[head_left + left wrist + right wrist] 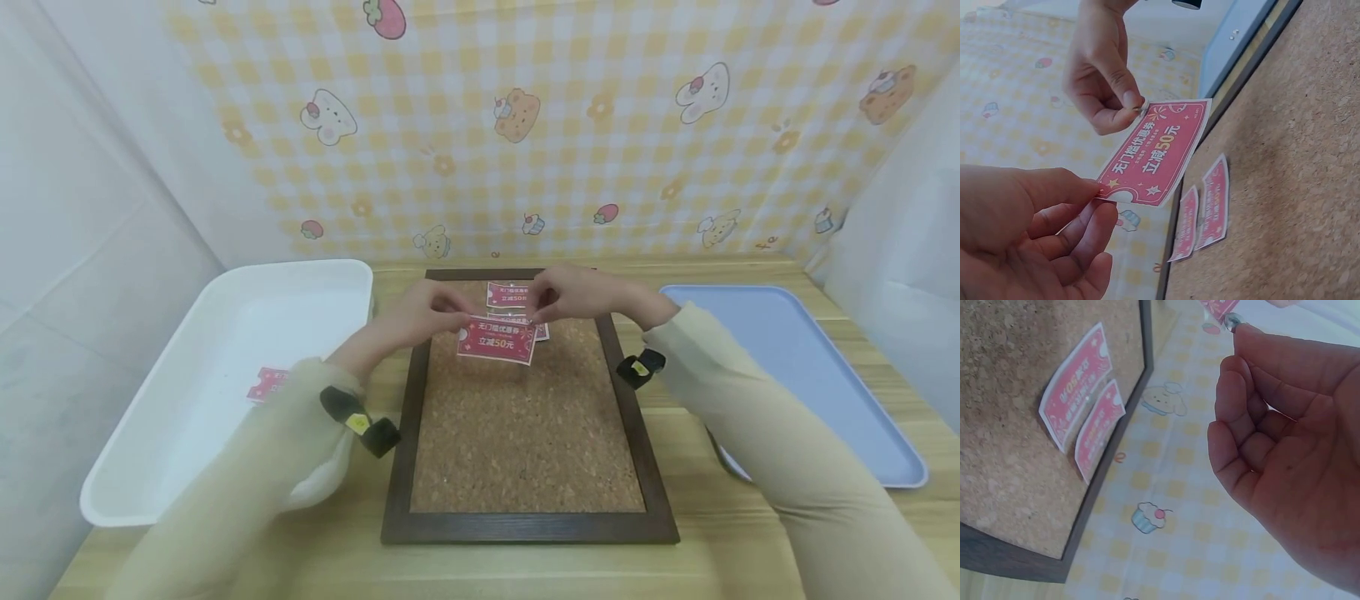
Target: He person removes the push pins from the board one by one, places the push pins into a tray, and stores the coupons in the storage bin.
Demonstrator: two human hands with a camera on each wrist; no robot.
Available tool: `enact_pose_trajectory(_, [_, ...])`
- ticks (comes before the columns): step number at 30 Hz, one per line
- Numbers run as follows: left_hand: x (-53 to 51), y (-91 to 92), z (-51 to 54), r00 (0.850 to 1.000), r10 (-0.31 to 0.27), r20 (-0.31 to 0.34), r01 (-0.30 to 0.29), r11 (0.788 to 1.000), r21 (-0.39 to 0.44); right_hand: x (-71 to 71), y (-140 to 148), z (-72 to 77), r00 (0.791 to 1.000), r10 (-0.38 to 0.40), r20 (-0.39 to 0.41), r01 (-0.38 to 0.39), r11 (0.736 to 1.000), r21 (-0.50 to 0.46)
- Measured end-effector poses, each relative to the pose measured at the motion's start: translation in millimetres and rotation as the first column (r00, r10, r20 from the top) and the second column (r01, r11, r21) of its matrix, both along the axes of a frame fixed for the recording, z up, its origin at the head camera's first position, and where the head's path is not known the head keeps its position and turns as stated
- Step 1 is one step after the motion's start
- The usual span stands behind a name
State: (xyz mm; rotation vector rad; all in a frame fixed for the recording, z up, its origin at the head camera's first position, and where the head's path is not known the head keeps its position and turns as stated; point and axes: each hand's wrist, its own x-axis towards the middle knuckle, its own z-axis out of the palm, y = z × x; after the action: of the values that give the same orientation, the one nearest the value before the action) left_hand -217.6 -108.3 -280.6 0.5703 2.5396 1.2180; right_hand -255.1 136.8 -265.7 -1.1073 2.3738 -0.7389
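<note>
My left hand [422, 315] pinches a red paper coupon [495, 343] by its left end, above the corkboard [525, 442]. At the coupon's upper right edge, my right hand [573, 293] pinches a small silvery thumbtack [1233, 322] between thumb and forefinger. The held coupon is tilted and raised off the cork in the left wrist view. Two more red coupons, a nearer one [1213, 206] and a farther one [1185, 226], lie on the cork near the board's far edge, one below the other. Tacks show faintly on them.
To the left stands a white tray [225, 287] with another red coupon [267, 384] in it, partly hidden by my sleeve. A blue tray [780, 333] lies on the right, holding small silvery tacks [1233, 34]. Patterned cloth [450, 125] hangs behind the wooden table [450, 575].
</note>
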Motion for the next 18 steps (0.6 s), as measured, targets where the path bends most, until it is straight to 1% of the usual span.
enact_pose_trajectory(3, [4.0, -7.8, 7.9, 1.0, 0.019, -0.009, -0.019, 1.0, -0.023, 1.7, 4.7, 5.7, 1.0, 0.002, 0.001, -0.002, 1.0, -0.01])
enact_pose_trajectory(8, [8.9, -21.0, 17.7, 0.997, 0.074, -0.014, -0.074, 0.996, -0.056, 2.1, 15.5, 10.7, 1.0, -0.012, 0.016, 0.012, 1.0, -0.023])
enact_pose_trajectory(11, [11.5, -29.8, 23.3, 0.995, 0.092, -0.036, -0.094, 0.994, -0.057, 2.4, 23.7, 13.6, 0.999, -0.042, -0.015, 0.042, 0.999, -0.019])
enact_pose_trajectory(15, [15.5, -42.4, 31.9, 0.992, 0.094, -0.081, -0.098, 0.994, -0.05, 3.5, 35.5, 17.9, 0.994, -0.091, -0.059, 0.091, 0.996, -0.011])
enact_pose_trajectory(18, [18.8, -52.5, 38.2, 0.99, 0.108, -0.088, -0.114, 0.992, -0.061, 4.9, 44.9, 20.8, 0.991, -0.118, -0.069, 0.118, 0.993, -0.011])
